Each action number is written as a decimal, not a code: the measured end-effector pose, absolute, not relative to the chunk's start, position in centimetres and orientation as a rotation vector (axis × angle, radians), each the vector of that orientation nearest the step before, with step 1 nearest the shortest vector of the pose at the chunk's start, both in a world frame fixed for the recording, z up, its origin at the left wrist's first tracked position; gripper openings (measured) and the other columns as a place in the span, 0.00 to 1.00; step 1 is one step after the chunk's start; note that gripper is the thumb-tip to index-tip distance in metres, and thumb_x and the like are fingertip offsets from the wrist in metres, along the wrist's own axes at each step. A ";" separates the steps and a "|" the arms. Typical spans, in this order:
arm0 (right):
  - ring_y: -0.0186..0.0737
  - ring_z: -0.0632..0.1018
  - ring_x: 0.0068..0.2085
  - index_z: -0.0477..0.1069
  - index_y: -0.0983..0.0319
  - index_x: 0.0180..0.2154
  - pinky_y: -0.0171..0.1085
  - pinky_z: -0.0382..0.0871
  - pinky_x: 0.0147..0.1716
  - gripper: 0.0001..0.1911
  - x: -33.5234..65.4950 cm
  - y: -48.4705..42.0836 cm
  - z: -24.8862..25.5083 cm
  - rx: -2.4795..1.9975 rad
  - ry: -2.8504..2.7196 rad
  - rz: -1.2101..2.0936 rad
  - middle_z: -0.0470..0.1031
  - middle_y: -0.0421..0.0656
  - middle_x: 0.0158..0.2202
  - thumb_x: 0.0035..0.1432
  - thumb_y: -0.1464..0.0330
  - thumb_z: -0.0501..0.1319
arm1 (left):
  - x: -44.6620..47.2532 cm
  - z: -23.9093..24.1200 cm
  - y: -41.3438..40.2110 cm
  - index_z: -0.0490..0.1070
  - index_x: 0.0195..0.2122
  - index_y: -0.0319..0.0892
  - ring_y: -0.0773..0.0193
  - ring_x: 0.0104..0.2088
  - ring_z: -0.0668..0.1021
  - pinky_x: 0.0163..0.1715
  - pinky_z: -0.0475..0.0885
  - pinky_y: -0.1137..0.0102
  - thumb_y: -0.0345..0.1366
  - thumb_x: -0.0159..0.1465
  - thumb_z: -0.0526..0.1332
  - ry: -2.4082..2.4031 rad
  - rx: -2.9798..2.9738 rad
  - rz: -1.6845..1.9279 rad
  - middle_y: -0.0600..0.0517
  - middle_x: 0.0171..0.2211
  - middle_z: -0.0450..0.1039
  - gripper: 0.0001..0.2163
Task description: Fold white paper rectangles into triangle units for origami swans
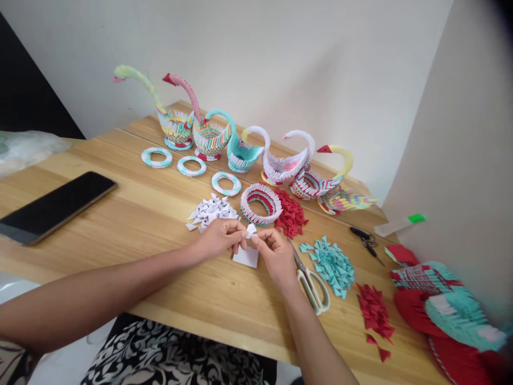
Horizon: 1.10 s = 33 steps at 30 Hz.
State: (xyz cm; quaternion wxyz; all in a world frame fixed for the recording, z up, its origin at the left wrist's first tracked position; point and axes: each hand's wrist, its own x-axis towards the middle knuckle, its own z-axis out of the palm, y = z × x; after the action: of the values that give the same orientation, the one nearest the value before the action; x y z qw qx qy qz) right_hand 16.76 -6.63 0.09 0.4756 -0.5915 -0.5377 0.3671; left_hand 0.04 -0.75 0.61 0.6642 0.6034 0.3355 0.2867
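Observation:
My left hand (219, 238) and my right hand (276, 252) meet over the wooden table (132, 214), both pinching one small folded white paper piece (250, 230) between their fingertips. Under the hands lies a small stack of white paper slips (246, 256). Just beyond my left hand is a heap of folded white triangles (211, 210). A round, partly built red-and-white paper base (261, 202) stands behind my fingers, with a pile of red triangles (290, 215) at its right.
White-handled scissors (310, 280) lie right of my right hand, beside teal triangles (332, 264) and more red triangles (374, 313). Several paper swans (240, 152) and three paper rings (191, 166) line the back. A black phone (54, 206) lies left; small scissors (366, 241) and large paper models (444, 310) right.

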 end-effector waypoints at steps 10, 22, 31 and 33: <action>0.37 0.73 0.31 0.71 0.62 0.30 0.34 0.65 0.31 0.10 16.9 -6.6 -0.7 -1.466 -1.272 0.895 0.76 0.41 0.29 0.55 0.62 0.64 | 0.3 0.0 -0.8 0.67 0.27 0.36 0.73 0.19 0.71 0.21 0.67 0.77 0.37 0.60 0.58 0.739 1.385 0.665 0.54 0.23 0.72 0.09; 0.36 0.72 0.28 0.70 0.62 0.28 0.34 0.65 0.30 0.09 16.8 -6.7 -0.5 -1.508 -1.291 0.826 0.75 0.40 0.27 0.54 0.63 0.64 | 0.2 -0.5 -0.8 0.70 0.28 0.36 0.72 0.21 0.72 0.21 0.68 0.77 0.42 0.60 0.59 0.721 1.387 0.636 0.52 0.24 0.72 0.12; 0.36 0.73 0.29 0.71 0.61 0.34 0.33 0.66 0.30 0.09 16.7 -6.5 -0.4 -1.386 -1.222 1.004 0.74 0.39 0.26 0.55 0.63 0.64 | 0.2 -0.2 -0.6 0.68 0.26 0.37 0.73 0.20 0.72 0.21 0.67 0.78 0.41 0.59 0.61 0.763 1.379 0.586 0.52 0.24 0.73 0.11; 0.36 0.74 0.30 0.71 0.61 0.40 0.34 0.67 0.32 0.12 16.7 -6.4 -0.2 -1.343 -1.198 1.097 0.74 0.39 0.27 0.55 0.62 0.64 | 0.1 0.0 -0.6 0.68 0.27 0.37 0.72 0.20 0.72 0.21 0.67 0.77 0.40 0.59 0.60 0.766 1.375 0.565 0.52 0.23 0.73 0.11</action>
State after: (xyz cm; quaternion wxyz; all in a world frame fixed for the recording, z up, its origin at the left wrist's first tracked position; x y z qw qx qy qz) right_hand 16.75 -6.38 -0.18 0.4942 -0.5538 -0.4942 0.4526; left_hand 0.12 -0.64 0.02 0.6704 0.6100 0.3398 0.2508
